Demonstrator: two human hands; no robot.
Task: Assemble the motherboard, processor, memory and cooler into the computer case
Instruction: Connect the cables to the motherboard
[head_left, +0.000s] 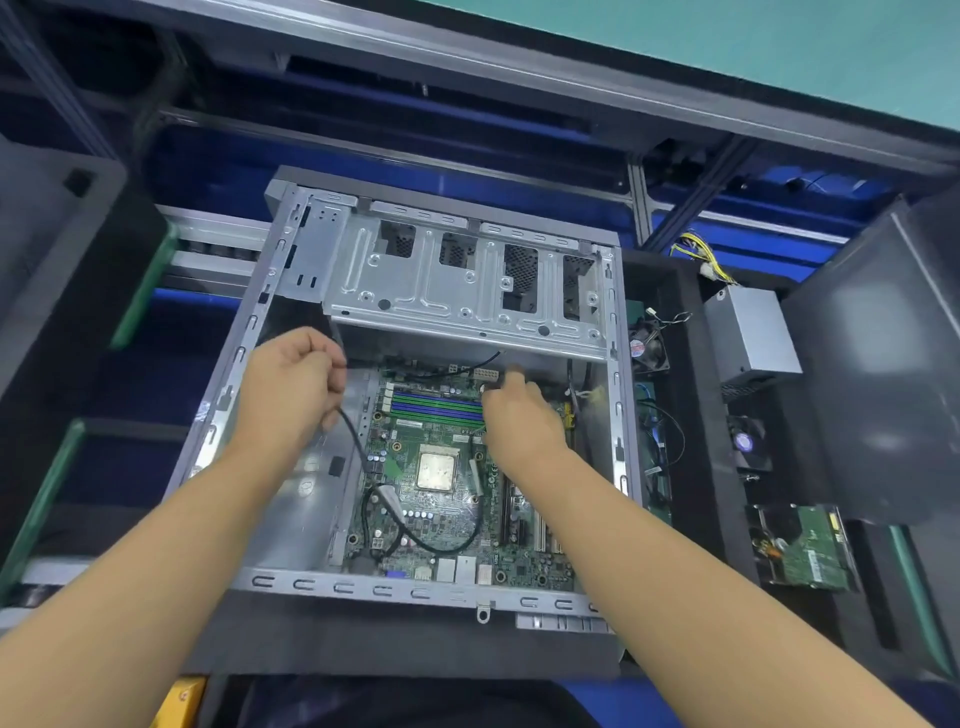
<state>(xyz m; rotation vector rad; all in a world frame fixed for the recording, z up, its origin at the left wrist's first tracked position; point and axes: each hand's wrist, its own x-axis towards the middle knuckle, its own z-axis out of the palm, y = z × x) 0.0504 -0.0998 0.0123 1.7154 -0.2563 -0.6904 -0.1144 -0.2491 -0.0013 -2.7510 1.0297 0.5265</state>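
Board (441, 493) sits in the case (249, 332), long axis near-to-far. Left hand (291, 379) fisted on a black cable (358, 441) at its left; right hand (519, 415), curled and blurry, is nearer the far-right connector.

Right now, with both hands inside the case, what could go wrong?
1. The left hand holds a black cable taut over the motherboard; tugging may strain its connection.
2. The processor sits bare, no cooler fitted; a cable or sleeve could brush it.
3. The right hand works blurred beside the memory slots; a slip could knock them.
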